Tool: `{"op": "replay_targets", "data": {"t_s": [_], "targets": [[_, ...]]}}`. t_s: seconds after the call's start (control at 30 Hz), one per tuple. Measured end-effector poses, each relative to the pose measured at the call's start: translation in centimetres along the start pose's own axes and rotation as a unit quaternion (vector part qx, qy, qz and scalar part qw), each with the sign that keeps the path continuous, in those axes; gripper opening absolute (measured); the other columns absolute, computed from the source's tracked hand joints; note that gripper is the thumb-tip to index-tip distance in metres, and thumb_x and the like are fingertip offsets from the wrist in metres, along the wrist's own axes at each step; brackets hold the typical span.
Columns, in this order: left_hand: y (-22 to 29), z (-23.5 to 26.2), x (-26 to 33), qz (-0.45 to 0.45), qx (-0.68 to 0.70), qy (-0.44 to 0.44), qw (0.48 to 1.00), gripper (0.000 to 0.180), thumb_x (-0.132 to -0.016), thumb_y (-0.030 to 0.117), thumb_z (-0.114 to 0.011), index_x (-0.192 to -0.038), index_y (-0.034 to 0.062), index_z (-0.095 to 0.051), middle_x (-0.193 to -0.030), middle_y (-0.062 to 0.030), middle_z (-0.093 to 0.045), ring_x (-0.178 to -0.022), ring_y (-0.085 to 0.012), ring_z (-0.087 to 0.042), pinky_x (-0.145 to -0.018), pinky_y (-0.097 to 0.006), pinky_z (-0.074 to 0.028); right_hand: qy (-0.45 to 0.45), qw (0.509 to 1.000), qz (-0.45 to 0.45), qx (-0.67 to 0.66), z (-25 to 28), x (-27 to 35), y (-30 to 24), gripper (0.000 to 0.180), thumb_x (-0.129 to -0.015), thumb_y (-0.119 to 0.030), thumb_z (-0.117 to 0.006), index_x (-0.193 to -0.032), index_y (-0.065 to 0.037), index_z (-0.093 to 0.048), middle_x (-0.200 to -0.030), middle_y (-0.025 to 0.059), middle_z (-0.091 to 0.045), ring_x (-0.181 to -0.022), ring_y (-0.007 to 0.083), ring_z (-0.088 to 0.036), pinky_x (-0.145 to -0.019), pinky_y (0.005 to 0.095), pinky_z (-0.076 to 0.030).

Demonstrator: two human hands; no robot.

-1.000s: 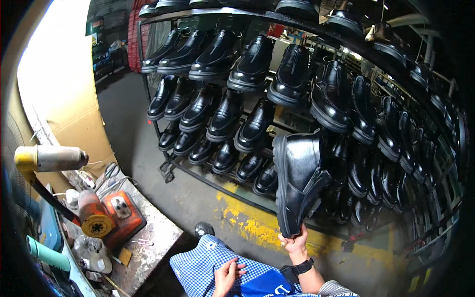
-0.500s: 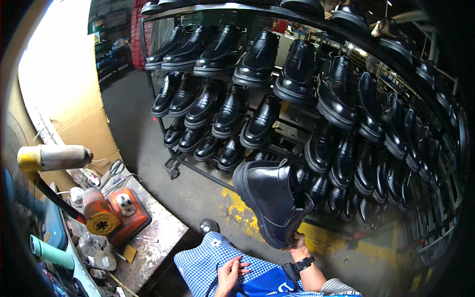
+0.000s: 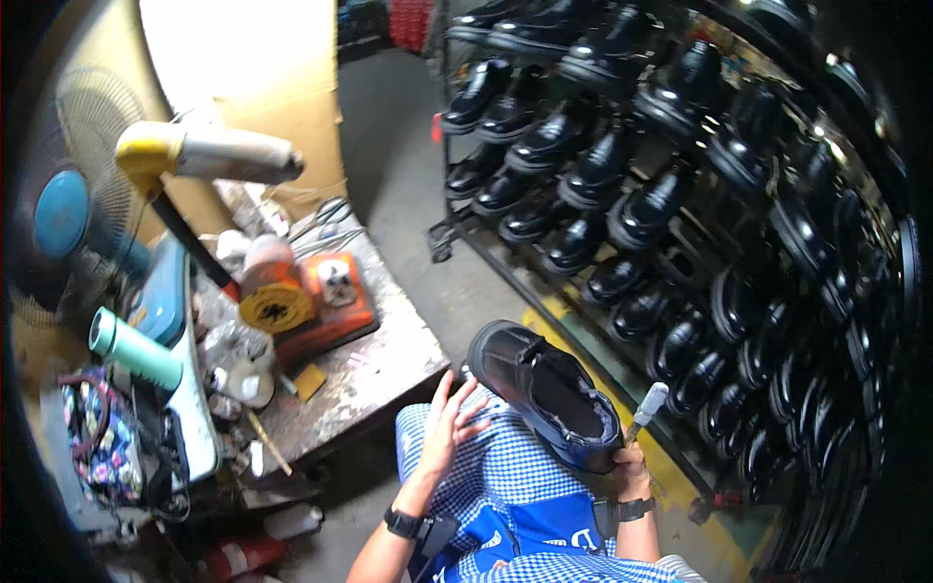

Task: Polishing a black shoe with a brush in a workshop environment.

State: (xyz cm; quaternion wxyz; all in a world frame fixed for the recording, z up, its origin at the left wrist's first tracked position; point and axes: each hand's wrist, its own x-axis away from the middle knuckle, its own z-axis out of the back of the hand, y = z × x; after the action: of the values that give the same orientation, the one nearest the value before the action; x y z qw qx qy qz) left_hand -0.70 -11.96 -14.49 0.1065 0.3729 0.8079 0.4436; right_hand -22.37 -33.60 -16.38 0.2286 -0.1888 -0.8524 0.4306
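A black leather shoe (image 3: 510,374) is gripped at its heel by my right hand (image 3: 632,468), its opening facing up and its toe pointing up and left. From the same hand sticks up a short stick with a whitish tip (image 3: 649,403); its lower end is hidden. My left hand (image 3: 449,428) is raised beside the toe, fingers spread, holding nothing. Whether a fingertip touches the shoe cannot be made out. Below both hands lies a blue-and-white checked apron (image 3: 505,462).
At right stands a rack with rows of black shoes (image 3: 646,209). A stained workbench (image 3: 403,340) on the left carries an orange machine (image 3: 335,301), a yellow block (image 3: 310,382) and plastic bags. Beyond are a green tumbler (image 3: 136,350), a floral bag (image 3: 102,437) and a fan (image 3: 68,209).
My view has swung left toward the bench. The shoe has tipped, its opening now facing up. My left hand has risen from the apron and spread its fingers; the white-tipped stick has come into sight.
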Motion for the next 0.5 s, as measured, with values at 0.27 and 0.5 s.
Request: {"op": "replay_targets", "data": {"t_s": [0.27,0.5], "targets": [[-3.2,3.5,2.3,-0.068,-0.148,0.153,0.975,0.049,-0.093,0.017,-0.042,-0.136,0.0073,-0.022,-0.120,-0.0150,-0.050,-0.080,-0.0178,-0.062,-0.067,-0.027,-0.052,-0.052,0.990,0.015,0.128,-10.1,-4.8,-1.1,0.074,-0.057,-0.010,-0.069,-0.125,0.003,-0.042,-0.117,0.0120,-0.052,-0.107,0.0210,-0.051,-0.095,0.0314,-0.037],[-6.6,5.6,4.4,-0.113,-0.166,0.159,0.967,0.037,-0.092,0.008,-0.042,-0.128,-0.0002,-0.035,-0.105,-0.0146,-0.059,-0.070,-0.0150,-0.064,-0.060,-0.024,-0.054,-0.061,0.954,0.164,0.244,-15.6,-11.7,-0.1,0.056,-0.064,0.002,-0.064,-0.118,0.005,-0.047,-0.110,0.0092,-0.055,-0.100,0.0199,-0.053,-0.093,0.0307,-0.038]]}}
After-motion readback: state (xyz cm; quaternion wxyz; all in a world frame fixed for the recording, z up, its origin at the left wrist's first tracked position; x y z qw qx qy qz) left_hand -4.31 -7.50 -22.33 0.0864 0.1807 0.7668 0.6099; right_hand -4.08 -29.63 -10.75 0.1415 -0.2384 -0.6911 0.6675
